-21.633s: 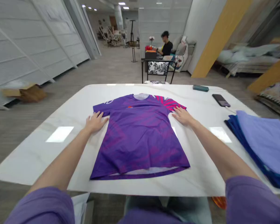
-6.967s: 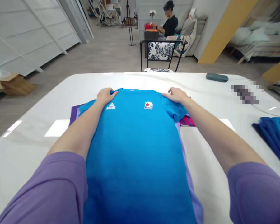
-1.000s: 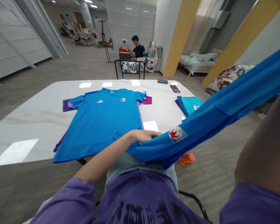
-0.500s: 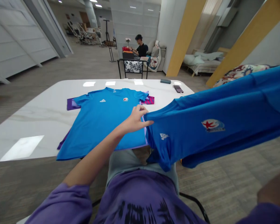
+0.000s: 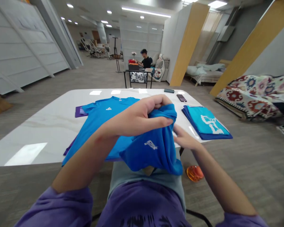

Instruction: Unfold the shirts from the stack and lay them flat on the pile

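My left hand (image 5: 142, 115) is closed on a bunched blue shirt (image 5: 153, 146), which hangs over my lap in front of the table edge. A white logo shows on the hanging cloth. My right hand (image 5: 186, 138) reaches into the same shirt from the right, its fingertips hidden behind the fabric. Behind them, another blue shirt (image 5: 101, 115) lies spread flat on the white table (image 5: 38, 126), on top of a purple shirt (image 5: 79, 111) whose sleeve sticks out at the left.
A folded stack of blue clothes (image 5: 207, 124) lies at the table's right edge. A phone (image 5: 181, 97) and a dark case (image 5: 168, 90) rest at the far side. An orange object (image 5: 194, 173) is on the floor. A person (image 5: 145, 61) sits at a far table.
The blue shirt, held stretched out wide to the right, is now gathered into a bunch in front of me. My right hand came in from the far right to the cloth.
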Available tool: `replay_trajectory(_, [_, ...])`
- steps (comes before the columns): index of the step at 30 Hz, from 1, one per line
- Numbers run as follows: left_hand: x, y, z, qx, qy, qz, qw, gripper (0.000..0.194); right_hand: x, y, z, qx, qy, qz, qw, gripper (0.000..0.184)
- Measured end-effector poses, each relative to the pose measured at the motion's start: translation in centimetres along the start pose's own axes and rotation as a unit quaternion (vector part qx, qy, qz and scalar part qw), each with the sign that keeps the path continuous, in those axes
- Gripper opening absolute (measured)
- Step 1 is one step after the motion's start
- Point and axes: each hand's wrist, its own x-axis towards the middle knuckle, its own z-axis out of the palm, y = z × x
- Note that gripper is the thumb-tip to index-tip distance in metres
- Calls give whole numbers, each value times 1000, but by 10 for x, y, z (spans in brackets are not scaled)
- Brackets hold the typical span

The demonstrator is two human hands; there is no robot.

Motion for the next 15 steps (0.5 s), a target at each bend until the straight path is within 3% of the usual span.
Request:
replay_trajectory(3, [-14, 19, -9, 15, -26, -27, 999, 32, 7, 12, 25, 87, -115, 2, 989, 43])
replay_trajectory(4, [-21, 21, -16, 16, -22, -40, 999, 35, 8, 14, 26, 116, -123, 8, 986, 42])
replay_trajectory(5, [-30, 22, -24, 18, -12, -55, 998, 38, 8, 14, 21, 139, -96, 14, 986, 41])
replay_trajectory(7, [-49, 17, -42, 20, 13, -90, 996, 42, 5, 5, 0, 165, 26, 13, 986, 42])
replay_trajectory(10, [-78, -3, -62, 40, 19, -154, 987, 43, -3, -35, -45, 133, 181, -25, 974, 31])
replay_trajectory(12, [-97, -22, -65, 75, 30, -191, 978, 42, -7, -73, -70, 76, 197, -57, 976, 22])
replay_trajectory(15, [-121, -54, -53, 106, 72, -223, 966, 43, -6, -121, -86, -37, 186, -84, 978, 17])
